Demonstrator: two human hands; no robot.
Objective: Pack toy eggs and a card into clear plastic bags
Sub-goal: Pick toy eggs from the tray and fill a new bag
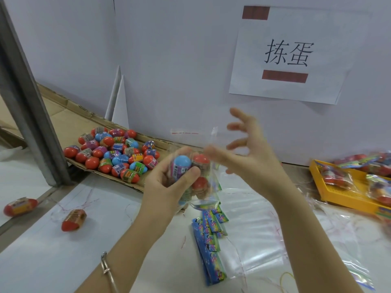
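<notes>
Grip first: clutching with the left grip (169, 182) at least three toy eggs (182, 162) through a clear plastic bag (206, 199), thumb pressing on the blue one, all raised above the worktop (63, 261). Holding the right grip (249, 157) wide beside the bag's upper film, fingers spread and blurred, clasping nothing; touching the film or not, cannot tell. Working over a row of blue cards (209, 240) lying just beside a stack of flat bags (258, 229). Facing an egg pile (118, 151) on cardboard (69, 106) to the left, and a yellow tray (338, 197) of packed bags (336, 176) to the right.
</notes>
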